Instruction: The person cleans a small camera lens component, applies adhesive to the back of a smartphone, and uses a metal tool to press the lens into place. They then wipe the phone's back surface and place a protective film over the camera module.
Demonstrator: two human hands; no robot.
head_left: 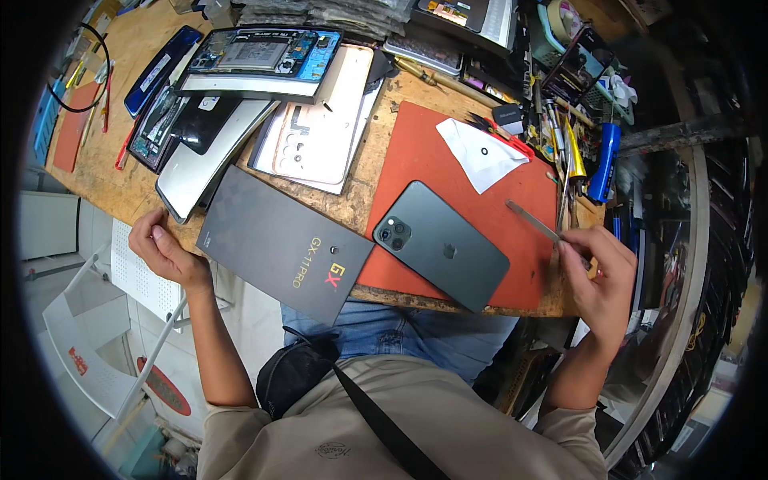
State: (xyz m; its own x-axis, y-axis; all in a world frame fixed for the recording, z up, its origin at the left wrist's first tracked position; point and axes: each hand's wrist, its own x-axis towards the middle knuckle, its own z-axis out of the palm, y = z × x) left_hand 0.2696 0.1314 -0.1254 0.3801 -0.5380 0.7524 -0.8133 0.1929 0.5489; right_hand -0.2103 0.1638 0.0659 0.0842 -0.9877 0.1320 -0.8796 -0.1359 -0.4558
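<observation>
A dark green smartphone (450,246) lies back up, slanted across the front of an orange-red mat (400,172). Its three camera lenses face up at the far left corner. Over the mat's right side, my right hand (596,276) pinches a thin flat metal pry blade (532,220), whose tip points far and left, apart from the phone. My left hand (170,254) rests by the table's left front edge with fingers loosely curled and nothing seen in them. Beside it lies a flat black box (284,240) with coloured print, its right end near the phone.
Opened phones and tablets (256,58) are piled at the back left. A white cloth (482,154) lies on the mat near red-handled pliers (512,142). Hand tools and a blue tool (604,164) crowd the right side. A white metal chair (92,344) stands left of the table.
</observation>
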